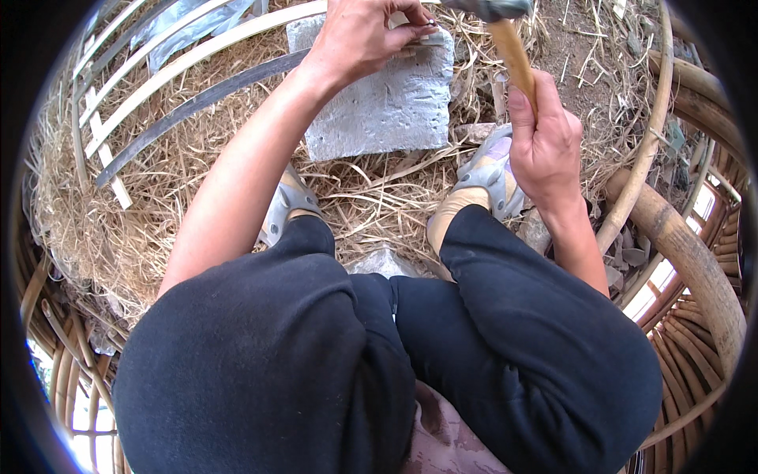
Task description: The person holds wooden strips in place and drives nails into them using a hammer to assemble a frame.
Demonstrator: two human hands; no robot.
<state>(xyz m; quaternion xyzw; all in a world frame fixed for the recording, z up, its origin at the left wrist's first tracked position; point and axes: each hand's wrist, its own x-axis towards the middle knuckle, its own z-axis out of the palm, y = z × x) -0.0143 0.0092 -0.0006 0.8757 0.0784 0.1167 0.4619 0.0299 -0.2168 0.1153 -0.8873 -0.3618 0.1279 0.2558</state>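
My right hand [546, 146] is wrapped round the wooden handle of a hammer [517, 63], whose grey head [489, 8] is at the upper edge, right of the block. My left hand [359, 39] is closed in a pinch over the far end of a pale grey block [379, 118]. Between its fingertips is a small, dark nail-like piece [431, 23], too small to make out fully. Below the fingertips, the end of a thin strip [424, 41] lies on the block. A dark flat strip [201, 101] and a pale curved strip [178, 69] run toward my left hand.
More pale strips cross into a lattice [93, 126] at the left, beside a clear plastic sheet [197, 31]. Straw [363, 193] covers the ground. My grey sandals [489, 170] flank the block's near end. Thick bent canes [683, 245] curve along the right.
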